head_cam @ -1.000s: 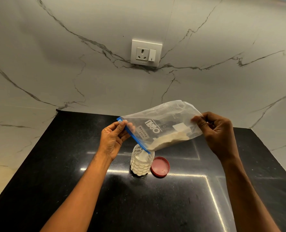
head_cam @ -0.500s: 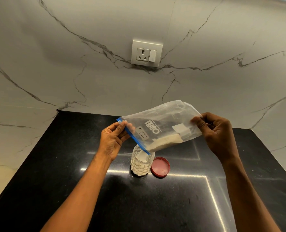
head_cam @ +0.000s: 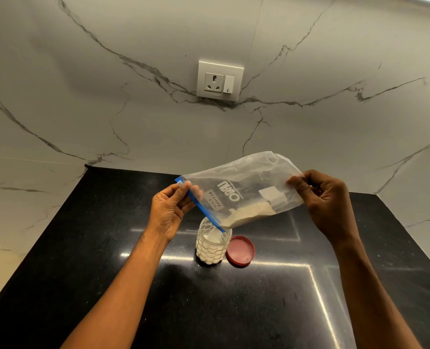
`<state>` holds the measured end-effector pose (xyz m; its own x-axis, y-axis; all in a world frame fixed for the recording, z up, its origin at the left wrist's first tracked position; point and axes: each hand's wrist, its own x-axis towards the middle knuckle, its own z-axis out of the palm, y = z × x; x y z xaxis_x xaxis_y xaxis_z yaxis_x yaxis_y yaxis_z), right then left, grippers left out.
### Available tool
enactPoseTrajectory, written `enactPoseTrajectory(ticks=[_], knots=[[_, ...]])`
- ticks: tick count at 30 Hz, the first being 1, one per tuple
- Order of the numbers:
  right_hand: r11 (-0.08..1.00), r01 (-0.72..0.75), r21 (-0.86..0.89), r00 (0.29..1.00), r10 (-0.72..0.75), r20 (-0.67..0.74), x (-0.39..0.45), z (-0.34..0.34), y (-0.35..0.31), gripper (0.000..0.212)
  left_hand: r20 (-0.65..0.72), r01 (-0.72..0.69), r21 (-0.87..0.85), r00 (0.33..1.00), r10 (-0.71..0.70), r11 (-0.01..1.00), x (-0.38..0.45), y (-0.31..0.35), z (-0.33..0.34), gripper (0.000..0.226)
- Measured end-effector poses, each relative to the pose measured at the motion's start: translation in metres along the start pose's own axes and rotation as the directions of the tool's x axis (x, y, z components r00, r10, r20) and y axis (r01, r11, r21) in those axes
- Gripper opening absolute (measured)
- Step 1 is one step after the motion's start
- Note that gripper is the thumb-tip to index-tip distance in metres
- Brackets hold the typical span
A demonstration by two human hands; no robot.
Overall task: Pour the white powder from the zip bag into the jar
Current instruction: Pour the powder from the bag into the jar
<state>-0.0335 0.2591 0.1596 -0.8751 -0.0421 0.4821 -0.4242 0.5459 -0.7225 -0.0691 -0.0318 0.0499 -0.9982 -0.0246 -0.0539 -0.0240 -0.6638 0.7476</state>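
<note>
- We hold a thin, crinkled, see-through plastic zip bag (head_cam: 244, 187) between both hands, tilted so its blue zip edge (head_cam: 204, 210) slopes down toward the jar.
- Our left hand (head_cam: 170, 210) pinches the upper end of the zip strip, thumb and fingers closed on the plastic.
- Our right hand (head_cam: 327, 200) grips the bag's bottom end, fingers curled and bunching the film, raised higher than the left-hand grip.
- Between the two grips, the white powder (head_cam: 246, 214) lies as a pale, slightly off-white wedge along the bag's lower fold, its front right at the low corner of the zip.
- A small label on the bag reads "MILK POWDER", seen upside down, just right of the left-hand grip.
- Below the left-hand grip, directly under the low zip corner, stands a small round clear jar (head_cam: 212, 245) with a dimpled, bubble-like wall, upright and uncapped.
- The jar holds white powder to well over half its height, mounded under the bag's corner.
- Just right of the jar, touching or nearly so, a round red lid (head_cam: 240, 251) lies flat, inside up.
- Both rest on a glossy, speckled black countertop (head_cam: 108, 248); behind the bag rises a smooth white marble wall (head_cam: 108, 96) with grey veins.
</note>
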Motion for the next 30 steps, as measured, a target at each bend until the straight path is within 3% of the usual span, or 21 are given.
enactPoseTrajectory(ticks=[5,30], knots=[[1.0,0.006,0.002,1.0,-0.006,-0.005,0.0006,-0.0004,-0.0014,0.012,-0.007,-0.002,-0.001,1.0,0.002,1.0,-0.0005,0.0005,0.0001,0.023],[1.0,0.023,-0.005,1.0,-0.023,0.003,0.0011,-0.0014,-0.002,0.013,-0.01,0.0,0.005,1.0,0.0,1.0,-0.0016,0.0016,0.0008,0.021]])
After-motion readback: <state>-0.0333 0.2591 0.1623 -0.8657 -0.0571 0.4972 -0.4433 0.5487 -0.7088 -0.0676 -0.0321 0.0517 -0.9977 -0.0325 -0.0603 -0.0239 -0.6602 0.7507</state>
